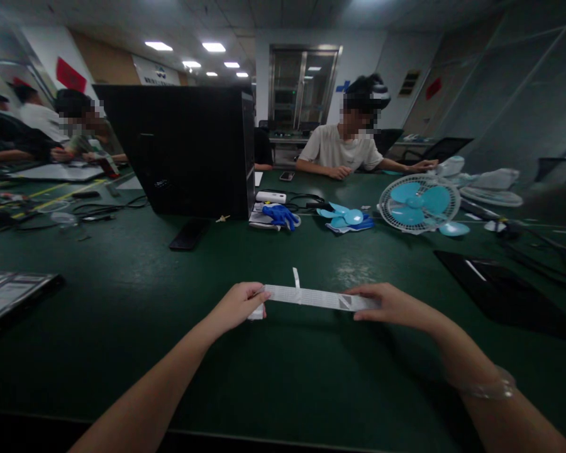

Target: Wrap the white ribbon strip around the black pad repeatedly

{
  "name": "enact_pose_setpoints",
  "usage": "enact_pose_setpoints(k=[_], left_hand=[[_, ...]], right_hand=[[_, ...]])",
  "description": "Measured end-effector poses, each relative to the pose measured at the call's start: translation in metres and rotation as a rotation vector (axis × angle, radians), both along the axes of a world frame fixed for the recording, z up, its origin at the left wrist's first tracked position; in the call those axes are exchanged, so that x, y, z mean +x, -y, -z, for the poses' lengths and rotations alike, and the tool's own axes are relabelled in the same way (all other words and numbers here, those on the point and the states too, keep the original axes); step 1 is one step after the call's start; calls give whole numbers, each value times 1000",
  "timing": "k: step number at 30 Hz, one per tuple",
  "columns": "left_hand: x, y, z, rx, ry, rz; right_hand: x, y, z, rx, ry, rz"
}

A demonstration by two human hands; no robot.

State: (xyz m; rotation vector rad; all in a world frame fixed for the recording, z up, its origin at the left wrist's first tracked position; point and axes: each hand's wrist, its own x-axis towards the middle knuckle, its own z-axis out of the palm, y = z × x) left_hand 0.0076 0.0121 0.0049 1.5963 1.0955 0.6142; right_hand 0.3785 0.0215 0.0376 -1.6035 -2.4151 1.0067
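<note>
A long, narrow strip of printed white paper (318, 297) stretches between my two hands above the green tabletop. My left hand (239, 303) pinches its left end, thumb on top, and a white piece (256, 313) shows below those fingers; whether it belongs to the same paper I cannot tell. At the right end, my right hand (392, 305) has its thumb and fingers closed around the strip, near a grey patch on the print. A thin white tab (296, 278) sticks up from the middle of the strip.
Beyond my hands stand a large black case (188, 151), a dark phone (190, 235), keys (223, 218), blue gloves (280, 216), blue fan blades (343, 216) and a caged fan (417, 202). A black panel (500, 286) lies right. Across the table sits a person (342, 148).
</note>
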Motion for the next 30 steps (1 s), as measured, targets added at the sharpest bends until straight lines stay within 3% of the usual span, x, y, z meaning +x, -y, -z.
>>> enact_pose_setpoints(k=[4,11,14,18,20,22,26,30], left_hand=[[4,1,4,46,-36,-24],[-5,-7,5,158,-118,-185],[-9,-9,4,229,-186,-217],[-10,-9,4,221,-130,-240],[-10,-8,3,210,-89,-259],[-10,-7,2,230,-72,-280],[-9,-5,-3,357,-37,-343],[-7,-1,-8,490,42,-448]], right_hand=[[34,-10,5,14,99,119],[54,-17,7,-24,64,265],[78,-22,6,73,162,504],[121,-22,13,235,392,989],[139,-20,20,220,461,1205],[151,-20,26,152,481,1314],[149,-24,28,74,507,1206],[105,-25,23,159,564,929]])
